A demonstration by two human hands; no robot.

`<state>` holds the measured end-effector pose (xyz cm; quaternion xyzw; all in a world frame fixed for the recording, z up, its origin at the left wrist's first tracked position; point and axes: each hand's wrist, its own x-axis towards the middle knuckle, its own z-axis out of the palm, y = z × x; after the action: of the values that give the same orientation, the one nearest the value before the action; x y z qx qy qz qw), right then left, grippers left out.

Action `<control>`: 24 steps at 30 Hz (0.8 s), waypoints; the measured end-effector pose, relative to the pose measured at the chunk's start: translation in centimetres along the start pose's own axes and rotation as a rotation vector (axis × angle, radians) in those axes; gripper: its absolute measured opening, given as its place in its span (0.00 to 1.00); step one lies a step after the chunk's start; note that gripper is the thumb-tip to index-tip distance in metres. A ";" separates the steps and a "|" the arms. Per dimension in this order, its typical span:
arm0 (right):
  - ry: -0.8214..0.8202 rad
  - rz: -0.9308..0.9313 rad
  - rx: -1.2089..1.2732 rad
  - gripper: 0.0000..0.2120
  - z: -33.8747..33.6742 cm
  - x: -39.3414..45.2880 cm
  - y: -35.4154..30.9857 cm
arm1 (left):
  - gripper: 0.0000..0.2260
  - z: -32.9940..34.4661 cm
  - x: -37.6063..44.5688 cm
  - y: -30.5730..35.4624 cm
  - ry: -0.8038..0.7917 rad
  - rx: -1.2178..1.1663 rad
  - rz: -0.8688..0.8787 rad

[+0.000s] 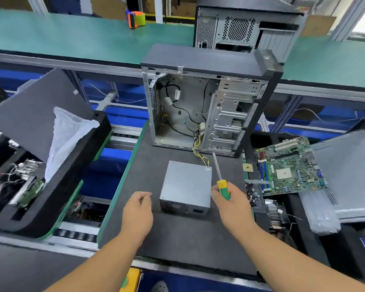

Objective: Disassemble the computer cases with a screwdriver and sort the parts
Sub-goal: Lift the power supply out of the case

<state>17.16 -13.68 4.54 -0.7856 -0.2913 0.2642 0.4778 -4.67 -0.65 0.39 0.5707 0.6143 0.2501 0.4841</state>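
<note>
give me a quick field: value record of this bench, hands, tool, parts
left hand: open, beside the power supply, holding nothing
right hand: grips the screwdriver, tip up toward the case
power supply: out on the mat, wires still running into the case
open case: upright, side panel off
motherboard: lying to the right

A: Position of the power supply?

B: On the work mat, in front of the open computer case. Its cable bundle runs back into the case.

A: Hands?

B: Left hand just left of the supply, right hand just right, gripping the screwdriver.

A: Surroundings?

B: Motherboard to the right of the mat. Second case behind, on the far bench, tape dispenser to its left.
</note>
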 end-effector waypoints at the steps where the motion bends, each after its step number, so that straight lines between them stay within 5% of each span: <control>1: -0.031 -0.009 0.001 0.05 0.0 -0.5 -0.3 | 0.11 -0.2 -0.6 -0.3 0.018 0.036 0.029; 8: -0.344 0.036 0.223 0.08 2.5 -4.0 -2.8 | 0.10 -2.1 -5.6 -3.2 0.119 0.143 0.042; 14: -0.615 0.011 0.137 0.09 6.4 -7.3 -2.0 | 0.08 -4.9 -10.5 -7.3 0.204 0.317 0.006; 24: -0.791 0.082 0.008 0.06 9.6 -10.5 -1.0 | 0.17 -7.7 -12.4 -12.2 0.104 0.367 -0.210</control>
<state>3.06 -14.99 3.04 -0.6321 -0.4204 0.5664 0.3208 -18.49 -13.18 -3.13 0.5685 0.7297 0.1113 0.3632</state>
